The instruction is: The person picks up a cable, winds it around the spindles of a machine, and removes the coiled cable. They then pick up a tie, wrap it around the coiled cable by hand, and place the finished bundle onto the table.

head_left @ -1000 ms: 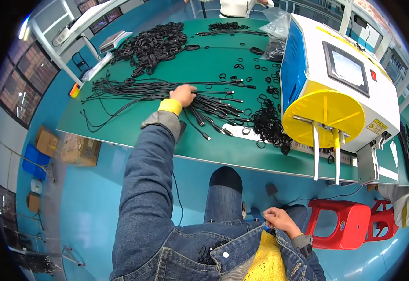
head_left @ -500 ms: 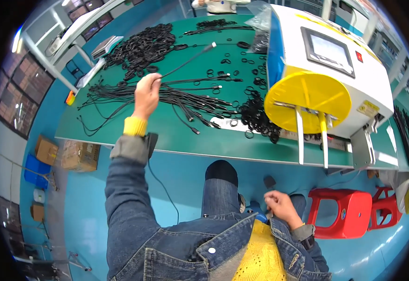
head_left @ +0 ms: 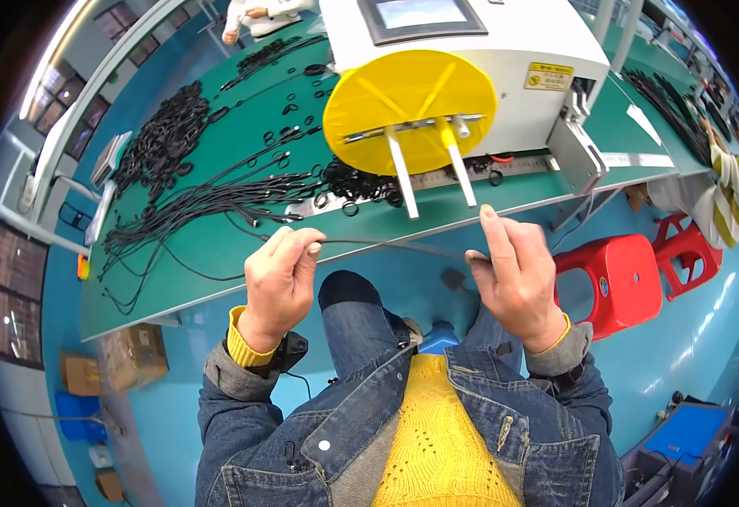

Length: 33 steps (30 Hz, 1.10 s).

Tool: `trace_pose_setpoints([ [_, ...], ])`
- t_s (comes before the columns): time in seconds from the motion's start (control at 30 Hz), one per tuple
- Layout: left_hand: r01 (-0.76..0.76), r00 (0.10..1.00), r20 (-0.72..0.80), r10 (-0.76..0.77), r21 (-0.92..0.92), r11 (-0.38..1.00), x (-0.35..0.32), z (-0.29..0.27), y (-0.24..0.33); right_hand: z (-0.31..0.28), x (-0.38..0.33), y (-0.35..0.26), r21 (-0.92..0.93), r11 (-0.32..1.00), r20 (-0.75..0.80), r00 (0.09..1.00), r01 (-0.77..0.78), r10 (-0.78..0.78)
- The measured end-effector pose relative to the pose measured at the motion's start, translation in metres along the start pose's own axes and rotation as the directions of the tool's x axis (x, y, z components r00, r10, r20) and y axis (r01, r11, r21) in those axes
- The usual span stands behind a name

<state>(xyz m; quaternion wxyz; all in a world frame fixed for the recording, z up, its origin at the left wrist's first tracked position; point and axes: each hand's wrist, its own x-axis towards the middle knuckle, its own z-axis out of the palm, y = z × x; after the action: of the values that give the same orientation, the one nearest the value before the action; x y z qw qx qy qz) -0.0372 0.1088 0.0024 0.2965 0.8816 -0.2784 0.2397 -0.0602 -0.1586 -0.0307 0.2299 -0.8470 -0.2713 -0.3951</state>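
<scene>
A thin black cable (head_left: 378, 243) stretches between my two hands in front of the table's near edge. My left hand (head_left: 279, 275) is closed in a pinch on it, and a tail of cable runs left from there over the table. At its other end, the cable reaches the thumb of my right hand (head_left: 517, 275). That hand's thumb and curled fingers appear to grip it, while the index finger points up; the cable's tip is blurred. Above my hands is a white machine (head_left: 517, 110) with a yellow disc (head_left: 412, 89) and two metal prongs (head_left: 402, 173).
A bundle of black cables (head_left: 217, 198) lies on the green table (head_left: 217, 291). A heap of coiled black cables (head_left: 160, 139) is behind it, and small black rings (head_left: 361, 179) gather beside the disc. Red stools (head_left: 610, 283) stand at right. Other people are at the far side and right.
My left hand has drawn a cable from the bundle toward me. My right hand has risen from my lap to the cable's end. The view has shifted right.
</scene>
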Motion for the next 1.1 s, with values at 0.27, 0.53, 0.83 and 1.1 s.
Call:
trace_pose_setpoints([
  [0.27,-0.087,0.996,-0.022,0.084,-0.209,0.974,0.034,0.032,0.027,0.009,-0.009,0.022,-0.059,0.998,-0.107,0.994,0.016,-0.022],
  [0.53,0.023,0.992,-0.116,-0.055,-0.258,0.966,0.076,0.075,0.004,0.072,0.022,0.075,-0.088,0.989,-0.139,0.985,-0.119,0.106],
  [0.83,0.049,0.986,-0.136,-0.1,-0.334,0.941,0.086,0.087,-0.014,0.099,0.035,0.087,0.0,0.941,-0.152,0.93,-0.338,0.334],
  [1.1,0.029,0.981,-0.172,-0.089,-0.326,0.945,0.078,0.083,-0.021,0.084,-0.03,0.079,0.109,0.885,-0.102,0.881,-0.452,0.462],
])
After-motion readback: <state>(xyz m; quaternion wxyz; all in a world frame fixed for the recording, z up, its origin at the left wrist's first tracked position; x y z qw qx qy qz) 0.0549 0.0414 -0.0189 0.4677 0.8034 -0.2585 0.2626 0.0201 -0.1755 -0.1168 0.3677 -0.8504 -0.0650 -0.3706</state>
